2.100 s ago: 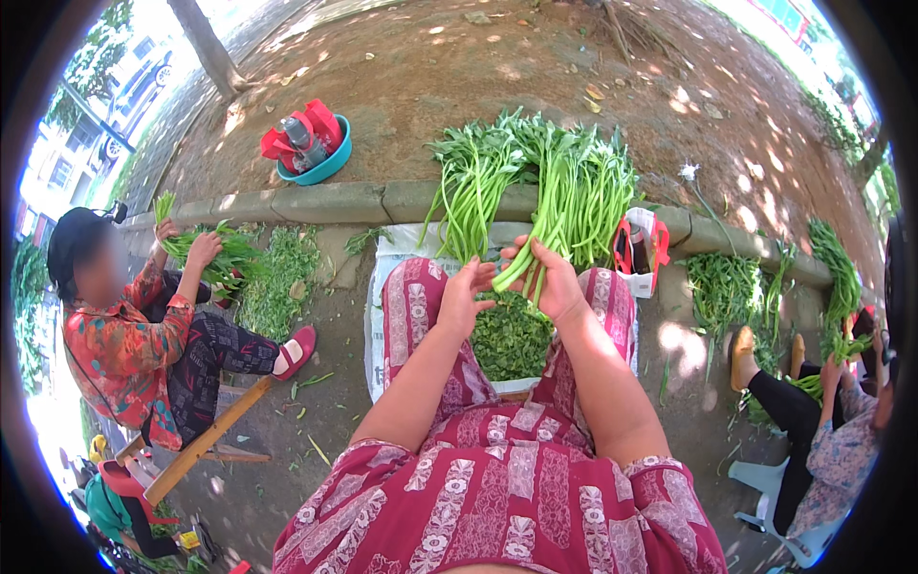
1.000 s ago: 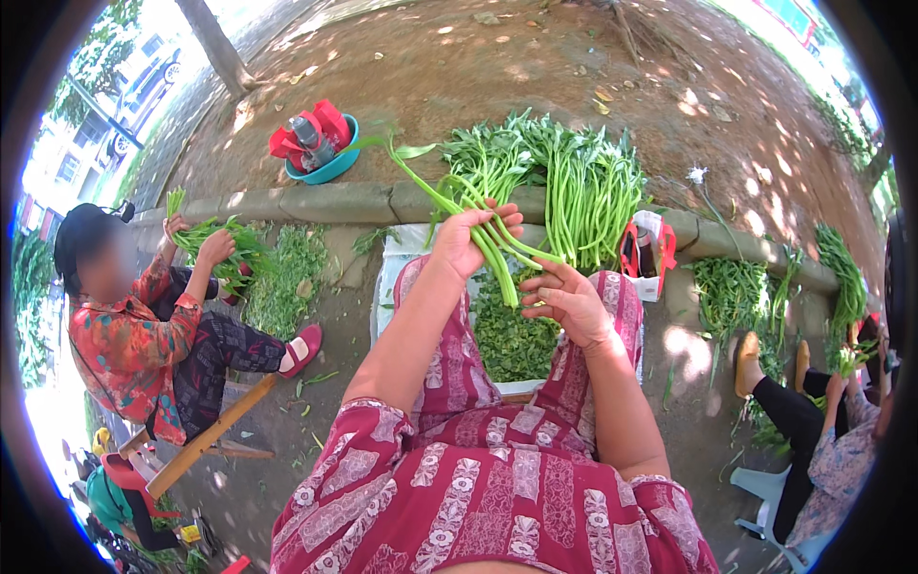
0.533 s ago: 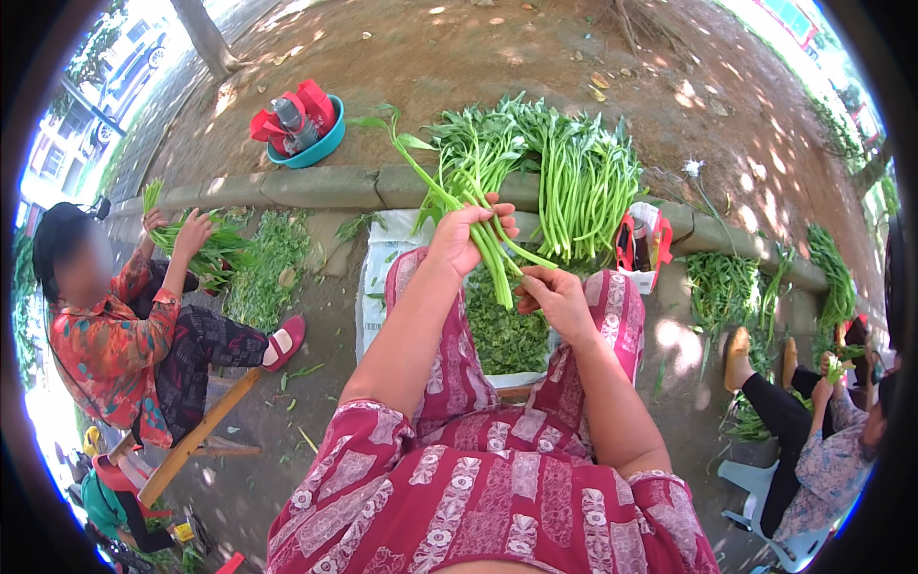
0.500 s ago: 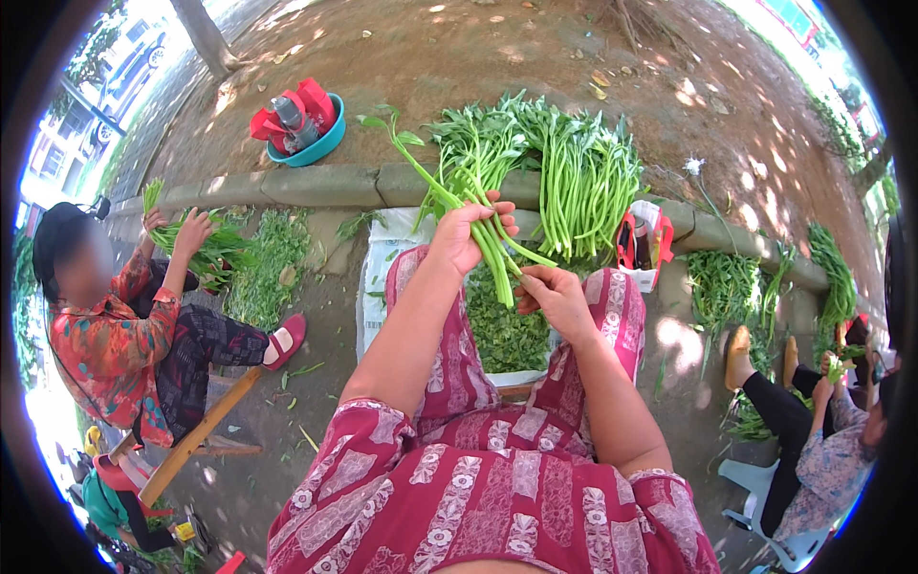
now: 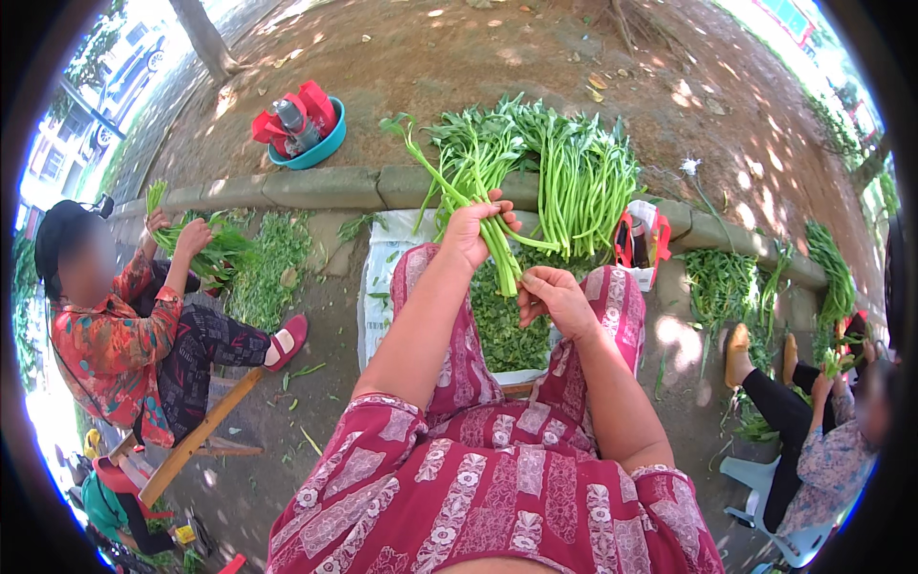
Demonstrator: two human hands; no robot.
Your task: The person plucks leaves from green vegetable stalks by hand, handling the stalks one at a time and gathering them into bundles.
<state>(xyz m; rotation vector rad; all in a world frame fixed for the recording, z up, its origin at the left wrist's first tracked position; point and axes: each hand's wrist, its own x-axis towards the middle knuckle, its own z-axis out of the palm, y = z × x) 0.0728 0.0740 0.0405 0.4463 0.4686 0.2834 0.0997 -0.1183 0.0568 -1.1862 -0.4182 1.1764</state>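
My left hand [image 5: 475,230] is closed around a small bunch of green stems [image 5: 503,258]. Their cut ends point down toward me, and one long stalk with leaves reaches up beyond this hand, to its left. My right hand [image 5: 557,298] is just beside these cut ends, with thumb and fingers drawn narrow; I cannot tell whether a stem is between them.

Beyond my hands, a thick pile of leafy stalks [image 5: 583,191] lies across the stone kerb [image 5: 325,189]. Below my hands, between my knees, there is a heap of loose greens [image 5: 507,340]. To the right of my right hand and a little farther stands a white bag [image 5: 641,275] with red handles. Well apart from my left hand, far and left, is a turquoise basin [image 5: 325,151].
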